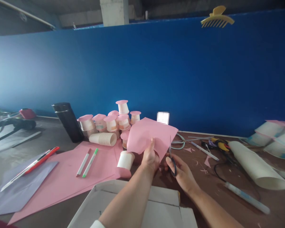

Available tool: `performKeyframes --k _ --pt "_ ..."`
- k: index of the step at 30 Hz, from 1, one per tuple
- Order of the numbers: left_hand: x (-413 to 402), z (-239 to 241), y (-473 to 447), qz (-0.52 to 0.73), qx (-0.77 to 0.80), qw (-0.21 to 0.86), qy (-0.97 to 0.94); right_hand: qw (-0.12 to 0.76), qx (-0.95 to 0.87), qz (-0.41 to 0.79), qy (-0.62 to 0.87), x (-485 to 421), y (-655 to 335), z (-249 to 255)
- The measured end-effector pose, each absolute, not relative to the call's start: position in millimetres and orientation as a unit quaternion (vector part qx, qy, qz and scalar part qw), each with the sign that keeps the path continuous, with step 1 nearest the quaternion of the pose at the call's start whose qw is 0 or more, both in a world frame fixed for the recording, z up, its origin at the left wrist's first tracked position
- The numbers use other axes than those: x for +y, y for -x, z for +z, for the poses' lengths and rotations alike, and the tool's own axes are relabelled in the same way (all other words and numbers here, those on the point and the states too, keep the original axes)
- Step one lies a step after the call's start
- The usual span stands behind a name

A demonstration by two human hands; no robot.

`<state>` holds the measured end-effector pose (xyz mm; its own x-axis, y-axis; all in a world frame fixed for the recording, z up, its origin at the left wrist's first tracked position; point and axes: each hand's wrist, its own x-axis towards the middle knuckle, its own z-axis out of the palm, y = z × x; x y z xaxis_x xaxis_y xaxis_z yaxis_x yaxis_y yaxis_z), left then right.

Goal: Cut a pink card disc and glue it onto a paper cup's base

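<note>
My left hand (151,158) grips a sheet of pink paper (146,133) from below, its thumb on the near face. Scissors (173,164) with dark handles are held in my right hand (181,172), fingers through the loops. Their blades point up and meet the paper's right edge. Just left of my left hand, a white paper cup (125,160) stands upside down on a pink piece. Behind it, several paper cups (111,123) with pink paper tops are grouped and partly stacked.
Large pink sheets (68,167) lie to the left with two markers (90,163) on them. A red-handled cutter (41,160) rests on purple paper (38,186). A black bottle (68,122) stands behind. White cardboard (166,196) lies in front; a paper roll (257,164) and pink scraps (207,161) lie right.
</note>
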<state>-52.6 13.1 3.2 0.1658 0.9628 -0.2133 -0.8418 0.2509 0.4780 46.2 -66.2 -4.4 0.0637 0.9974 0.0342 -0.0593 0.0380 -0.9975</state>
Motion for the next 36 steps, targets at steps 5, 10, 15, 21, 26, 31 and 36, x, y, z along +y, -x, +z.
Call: performKeyframes --k 5,10,15,21,26,31,36 --pt "12.0 4.1 53.7 0.590 0.243 0.759 -0.127 0.544 -0.459 0.518 0.475 -66.8 -46.6 -7.2" --pt "10.0 9.0 54.6 0.593 0.245 0.757 -0.123 0.539 -0.461 0.511 0.485 -66.5 -48.6 -9.6" --pt "11.5 5.0 54.2 0.584 0.245 0.762 -0.135 0.536 -0.463 0.521 0.476 -66.1 -48.6 -9.6" --pt "13.0 0.5 54.1 0.575 0.250 0.766 -0.142 0.536 -0.464 0.502 0.496 -66.9 -47.1 -6.7" --pt "11.5 4.2 54.5 0.581 0.264 0.757 -0.140 0.530 -0.480 0.480 0.508 -67.2 -47.2 -2.5" --pt "11.5 5.1 54.3 0.582 0.261 0.759 -0.129 0.529 -0.486 0.469 0.514 -67.7 -46.9 -2.2" --pt "11.0 5.7 54.5 0.575 0.256 0.767 -0.126 0.538 -0.475 0.482 0.503 -67.7 -46.7 -5.7"
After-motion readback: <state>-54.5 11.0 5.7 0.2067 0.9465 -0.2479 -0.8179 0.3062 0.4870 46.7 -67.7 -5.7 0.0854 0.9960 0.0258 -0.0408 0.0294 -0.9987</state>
